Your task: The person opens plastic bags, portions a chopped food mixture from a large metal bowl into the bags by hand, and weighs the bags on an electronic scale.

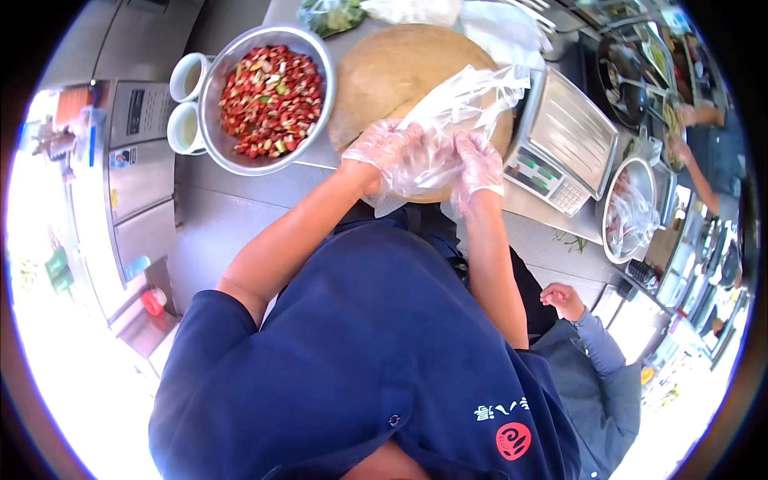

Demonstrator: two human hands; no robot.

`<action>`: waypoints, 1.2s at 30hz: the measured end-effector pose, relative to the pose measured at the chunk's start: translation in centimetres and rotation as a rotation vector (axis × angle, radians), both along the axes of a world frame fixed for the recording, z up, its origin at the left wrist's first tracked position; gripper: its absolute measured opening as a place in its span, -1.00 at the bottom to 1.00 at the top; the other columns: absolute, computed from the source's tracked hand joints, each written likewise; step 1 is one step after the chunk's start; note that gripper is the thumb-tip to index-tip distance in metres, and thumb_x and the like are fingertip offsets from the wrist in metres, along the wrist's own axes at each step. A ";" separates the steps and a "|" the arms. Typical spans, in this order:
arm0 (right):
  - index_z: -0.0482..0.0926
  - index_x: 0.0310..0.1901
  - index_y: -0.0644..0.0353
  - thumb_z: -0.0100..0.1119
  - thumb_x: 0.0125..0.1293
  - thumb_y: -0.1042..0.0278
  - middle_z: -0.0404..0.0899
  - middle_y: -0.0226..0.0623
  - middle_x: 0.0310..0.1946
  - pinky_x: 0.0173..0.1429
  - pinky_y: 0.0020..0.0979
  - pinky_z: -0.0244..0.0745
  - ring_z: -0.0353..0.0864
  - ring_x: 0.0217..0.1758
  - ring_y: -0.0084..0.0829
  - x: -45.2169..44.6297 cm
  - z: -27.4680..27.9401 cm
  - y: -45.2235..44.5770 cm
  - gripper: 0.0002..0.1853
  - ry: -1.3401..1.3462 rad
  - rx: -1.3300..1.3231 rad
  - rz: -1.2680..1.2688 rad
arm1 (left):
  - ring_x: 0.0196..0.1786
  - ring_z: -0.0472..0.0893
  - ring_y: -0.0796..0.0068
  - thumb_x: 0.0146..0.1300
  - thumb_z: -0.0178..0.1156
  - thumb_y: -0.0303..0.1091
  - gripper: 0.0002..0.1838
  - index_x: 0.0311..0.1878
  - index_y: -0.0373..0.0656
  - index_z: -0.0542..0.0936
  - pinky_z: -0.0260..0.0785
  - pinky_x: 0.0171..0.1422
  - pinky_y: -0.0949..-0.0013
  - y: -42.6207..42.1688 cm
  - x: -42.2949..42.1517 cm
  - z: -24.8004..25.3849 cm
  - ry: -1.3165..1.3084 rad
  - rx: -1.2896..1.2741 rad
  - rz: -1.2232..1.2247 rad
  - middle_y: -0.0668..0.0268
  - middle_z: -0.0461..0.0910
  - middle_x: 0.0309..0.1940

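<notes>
Both of my hands wear clear disposable gloves and hold a clear plastic bag (448,112) over the near side of a round wooden chopping board (384,64). On the bag's left side, my left hand (386,148) pinches the film. My right hand (478,166) grips it on the right, thumb uppermost. The bag is crumpled, its far end spreading toward the upper right; I see nothing inside it. Left of the board stands a metal bowl (210,108) of chopped red meat pieces with bits of green and pale vegetable.
Two white cups (186,128) of liquid stand left of the bowl. A digital scale (572,132) is right of the board, with a metal bowl (640,180) of plastic bags beyond. Another person's hand (563,300) is at lower right. A wok (620,80) sits farther back.
</notes>
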State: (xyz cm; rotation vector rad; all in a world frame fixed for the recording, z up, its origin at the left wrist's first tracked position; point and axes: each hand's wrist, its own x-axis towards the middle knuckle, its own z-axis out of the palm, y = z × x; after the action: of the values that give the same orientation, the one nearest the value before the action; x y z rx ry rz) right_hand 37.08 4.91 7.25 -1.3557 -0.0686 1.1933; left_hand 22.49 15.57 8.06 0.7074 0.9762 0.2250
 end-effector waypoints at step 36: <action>0.72 -0.06 0.06 0.19 0.25 0.38 0.68 -0.16 0.04 0.23 -0.19 0.53 0.61 0.19 -0.15 -20.3 -12.7 25.7 -0.76 -1.357 0.498 1.158 | 0.08 0.59 0.43 0.16 0.40 -0.53 -0.86 -0.24 -0.21 0.63 0.43 0.23 0.32 4.0 -38.4 -8.4 0.330 0.291 0.251 0.29 0.67 -0.02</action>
State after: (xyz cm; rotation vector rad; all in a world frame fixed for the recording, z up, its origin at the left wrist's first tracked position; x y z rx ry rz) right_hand 16.80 30.57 -5.41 -1.4095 -2.1726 0.7440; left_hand -15.95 19.58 -0.36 0.9052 1.3667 0.4886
